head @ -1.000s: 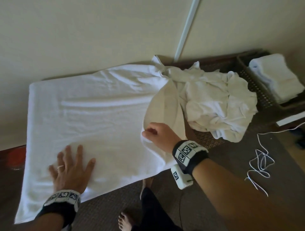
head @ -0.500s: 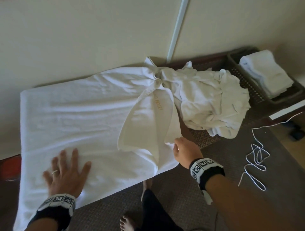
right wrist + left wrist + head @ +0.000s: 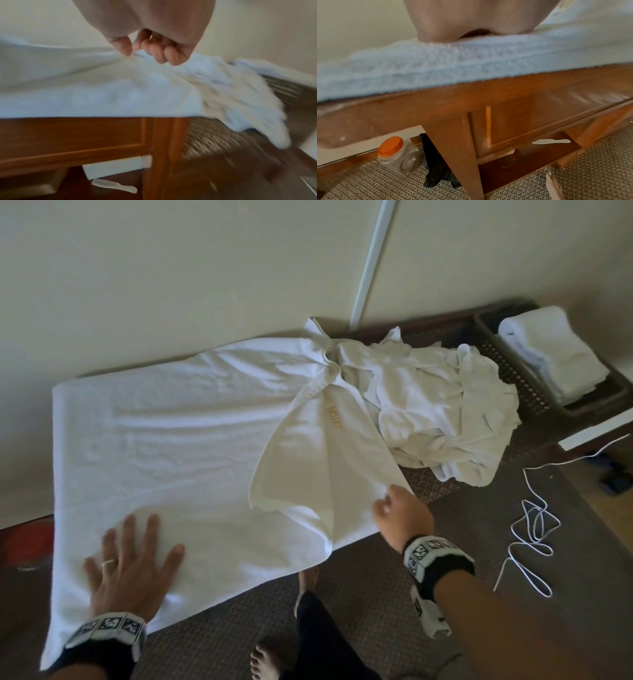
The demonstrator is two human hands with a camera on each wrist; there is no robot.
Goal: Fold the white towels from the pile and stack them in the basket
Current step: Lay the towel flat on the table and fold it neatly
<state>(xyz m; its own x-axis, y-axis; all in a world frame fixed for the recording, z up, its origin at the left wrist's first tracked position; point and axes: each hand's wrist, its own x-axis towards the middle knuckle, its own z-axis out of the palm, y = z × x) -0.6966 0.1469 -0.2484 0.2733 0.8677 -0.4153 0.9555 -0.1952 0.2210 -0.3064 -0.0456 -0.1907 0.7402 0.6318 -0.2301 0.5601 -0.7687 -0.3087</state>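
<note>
A large white towel [image 3: 178,446] lies spread over the wooden table, its right end folded back with gold lettering showing. My left hand [image 3: 132,563] presses flat on its near left part, fingers spread. My right hand [image 3: 394,508] pinches the folded flap's edge [image 3: 137,54] between thumb and fingers at the table's near right corner. A crumpled pile of white towels [image 3: 442,409] sits to the right of the spread towel. At the far right, a dark basket [image 3: 534,392] holds a stack of folded white towels [image 3: 551,350].
A white cord [image 3: 534,529] lies coiled on the carpet at right. My bare foot [image 3: 263,662] and dark trouser leg are below the table edge. Under the table are an orange-lidded jar [image 3: 393,152] and a white comb [image 3: 551,141]. A wall runs behind the table.
My right hand has moved from the middle of the towel back to its near right corner, where it now pinches the flap's edge. The left hand has stayed pressed flat.
</note>
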